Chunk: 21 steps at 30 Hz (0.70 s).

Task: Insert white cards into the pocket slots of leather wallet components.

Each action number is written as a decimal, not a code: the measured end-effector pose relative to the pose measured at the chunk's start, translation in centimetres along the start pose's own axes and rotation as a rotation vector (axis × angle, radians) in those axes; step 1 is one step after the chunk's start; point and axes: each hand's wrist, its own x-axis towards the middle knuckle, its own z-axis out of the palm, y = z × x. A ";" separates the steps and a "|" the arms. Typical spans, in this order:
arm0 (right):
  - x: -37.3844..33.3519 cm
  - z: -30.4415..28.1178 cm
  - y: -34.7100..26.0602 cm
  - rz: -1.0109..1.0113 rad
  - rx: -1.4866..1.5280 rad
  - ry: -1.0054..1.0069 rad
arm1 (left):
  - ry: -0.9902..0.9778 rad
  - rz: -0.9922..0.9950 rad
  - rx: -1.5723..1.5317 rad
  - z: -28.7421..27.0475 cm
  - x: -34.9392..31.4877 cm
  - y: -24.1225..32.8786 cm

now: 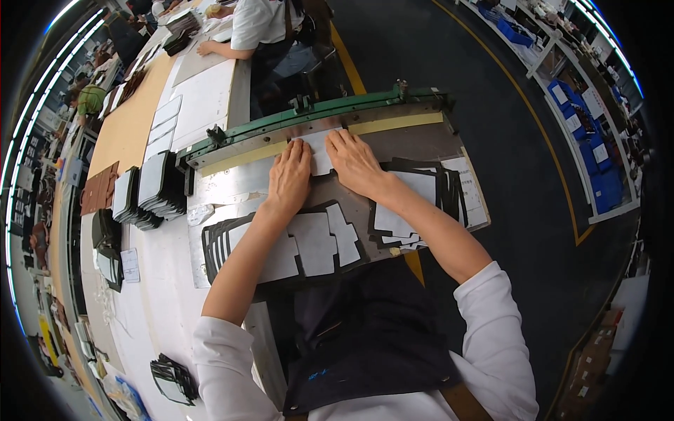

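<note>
Both my hands reach forward to a long green metal bar [330, 111] clamped across a metal work plate [228, 175]. My left hand [289, 172] lies flat on the left side of a pale panel piece [320, 151], fingertips near the bar. On the piece's right side rests my right hand [353, 161], fingers stretched forward. The piece's far edge meets the bar; its sides are partly hidden by my hands. Below my left forearm, white-faced panels with black edges [312, 242] lie fanned in an overlapping row. More black-edged panels [404, 203] are spread under my right forearm.
Stacks of black-edged panels [163, 184] stand left of the plate, beside brown pieces [100, 188]. A smaller stack [173, 379] sits at the lower left. Across the table [203, 98], a person in white [256, 31] works. Blue bins [593, 154] line a rack at right.
</note>
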 end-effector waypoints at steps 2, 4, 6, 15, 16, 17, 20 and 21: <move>0.0 0.0 -0.3 -0.007 0.002 0.013 | 0.010 0.016 0.024 -0.1 -0.3 -0.2; 0.2 0.2 -0.4 0.014 -0.010 -0.019 | 0.015 0.006 -0.022 -0.2 -0.2 -0.6; 0.1 0.3 -0.5 -0.004 -0.031 -0.007 | -0.031 -0.014 -0.075 -0.8 -0.7 -0.7; -0.9 -3.2 0.7 -0.002 -0.109 0.039 | -0.230 -0.122 -0.219 -10.1 -9.7 3.6; -1.3 -4.9 1.0 -0.039 -0.210 0.157 | -0.275 -0.136 -0.236 -11.2 -11.1 3.8; -1.9 -7.2 1.0 -0.025 -0.198 0.153 | -0.279 -0.153 -0.231 -12.2 -12.6 3.7; -5.8 -13.7 0.6 -0.007 -0.217 0.093 | -0.274 -0.201 -0.230 -13.9 -16.1 3.3; -7.6 -15.5 0.1 -0.002 -0.229 -0.085 | -0.242 -0.222 -0.274 -13.7 -16.7 2.9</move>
